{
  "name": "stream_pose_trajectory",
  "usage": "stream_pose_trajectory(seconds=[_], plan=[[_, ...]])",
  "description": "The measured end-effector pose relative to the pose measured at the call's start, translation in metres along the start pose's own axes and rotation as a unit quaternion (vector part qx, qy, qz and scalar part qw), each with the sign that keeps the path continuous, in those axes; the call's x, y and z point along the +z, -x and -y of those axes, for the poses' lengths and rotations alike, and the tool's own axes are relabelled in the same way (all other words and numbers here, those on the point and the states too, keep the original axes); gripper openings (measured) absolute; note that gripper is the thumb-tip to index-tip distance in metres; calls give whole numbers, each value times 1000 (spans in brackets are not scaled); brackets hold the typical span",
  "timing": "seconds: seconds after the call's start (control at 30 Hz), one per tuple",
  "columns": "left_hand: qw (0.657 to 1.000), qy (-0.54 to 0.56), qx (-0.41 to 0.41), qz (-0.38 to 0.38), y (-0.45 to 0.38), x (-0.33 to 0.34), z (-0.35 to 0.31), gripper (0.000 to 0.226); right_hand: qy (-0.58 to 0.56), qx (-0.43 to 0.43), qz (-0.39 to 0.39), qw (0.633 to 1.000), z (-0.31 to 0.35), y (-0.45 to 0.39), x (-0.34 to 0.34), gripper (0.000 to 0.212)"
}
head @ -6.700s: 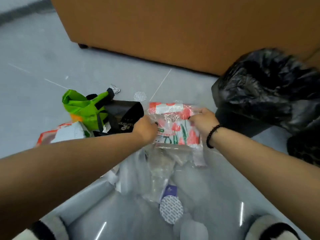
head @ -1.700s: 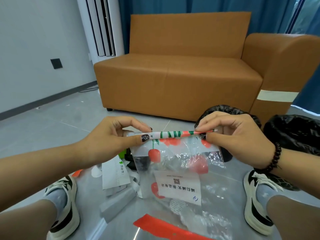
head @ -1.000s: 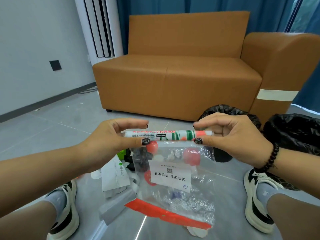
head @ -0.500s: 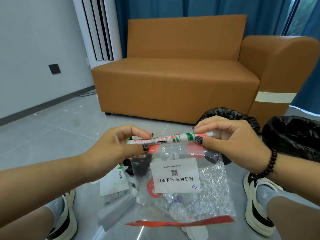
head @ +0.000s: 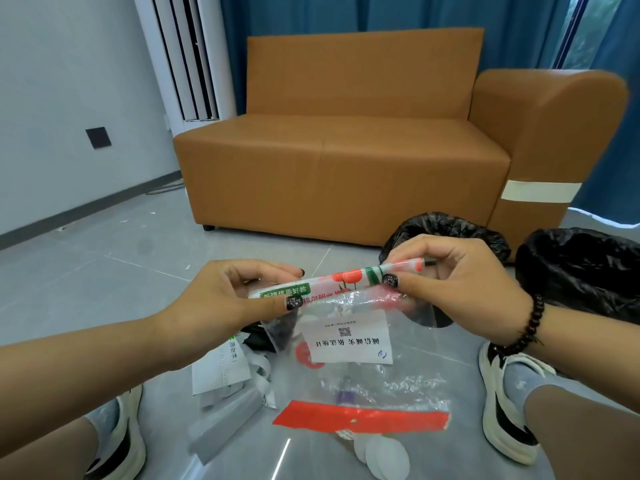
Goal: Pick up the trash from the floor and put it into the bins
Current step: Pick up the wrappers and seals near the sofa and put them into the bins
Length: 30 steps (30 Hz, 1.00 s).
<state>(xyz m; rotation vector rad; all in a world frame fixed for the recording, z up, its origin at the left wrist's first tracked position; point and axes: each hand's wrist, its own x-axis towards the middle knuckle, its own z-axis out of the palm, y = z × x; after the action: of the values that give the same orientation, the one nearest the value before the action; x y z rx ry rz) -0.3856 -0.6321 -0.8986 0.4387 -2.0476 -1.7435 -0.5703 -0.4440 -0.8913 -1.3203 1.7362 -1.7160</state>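
Holding plastic bag (head: 360,344), contents unclear

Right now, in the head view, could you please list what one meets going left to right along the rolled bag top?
Left hand → green label → red tulip print → right hand → beaded bracelet → black-lined bin.
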Motion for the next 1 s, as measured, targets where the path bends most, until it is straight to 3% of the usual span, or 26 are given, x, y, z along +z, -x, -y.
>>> stream_pose_trajectory(seconds=[0.3,0.43,0.53,0.63,0.73,0.83,1.0], plan=[[997,-37,67,8,5,12,-4,24,-89,11,-9,996,5,-2,-3,23],[997,-21,75,-10,6,14,-5,19,-66,-4,-7,998,3,-2,-6,22],[997,-14,77,-9,5,12,-5,13,-30,-16,-4,999,0,-6,-10,8],[997,-34,75,-5,4,7,-4,26,21,-44,-11,999,-2,-8,-8,15],[997,-41,64,-5,2,2,-4,9,23,-49,-3,999,-3,-7,-6,21],[997,-36,52,-35,1,2,-5,12,5,-27,8,1000,-6,-7,-7,30],[999,-35,9,-15,1,1,-8,37,57,-54,21,997,-3,-6,-4,12]])
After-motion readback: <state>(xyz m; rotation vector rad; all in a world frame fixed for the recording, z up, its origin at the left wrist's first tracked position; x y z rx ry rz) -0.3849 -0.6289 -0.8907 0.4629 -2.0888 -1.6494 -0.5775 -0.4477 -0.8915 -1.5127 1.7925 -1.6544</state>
